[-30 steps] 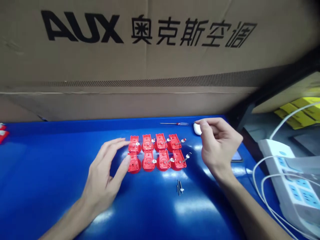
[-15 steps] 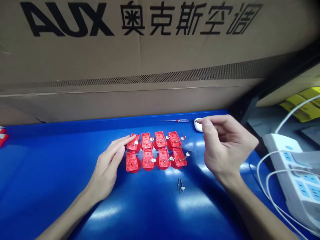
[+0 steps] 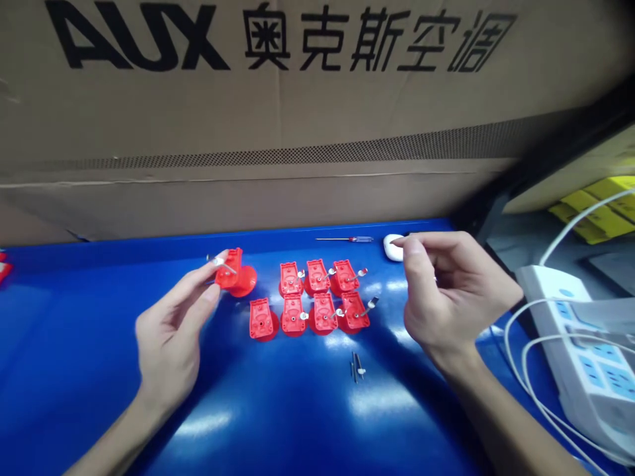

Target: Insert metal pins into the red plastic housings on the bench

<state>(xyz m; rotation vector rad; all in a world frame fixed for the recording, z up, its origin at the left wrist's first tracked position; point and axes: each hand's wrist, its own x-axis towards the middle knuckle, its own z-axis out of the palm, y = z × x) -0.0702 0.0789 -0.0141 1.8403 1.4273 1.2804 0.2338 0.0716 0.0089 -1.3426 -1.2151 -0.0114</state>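
My left hand pinches a red plastic housing by its left side, tilted and apart from the others. A thin metal shaft with a small white piece sticks out of that housing. To its right, several similar red housings stand in two rows, most with a metal shaft and white piece rising from them. The front-left housing shows no shaft. My right hand hovers right of the rows, fingers curled with thumb against forefinger. A tiny whitish bit shows at its fingers, too small to name.
Several loose metal shafts lie in front of the rows. Behind are a screwdriver and a white rounded case. A power strip with white cables stands at the right. A large cardboard box closes off the back.
My left hand has taken the back-left red housing out of its row and moved it left, tilting it. My right hand stays nearly in place, still curled.
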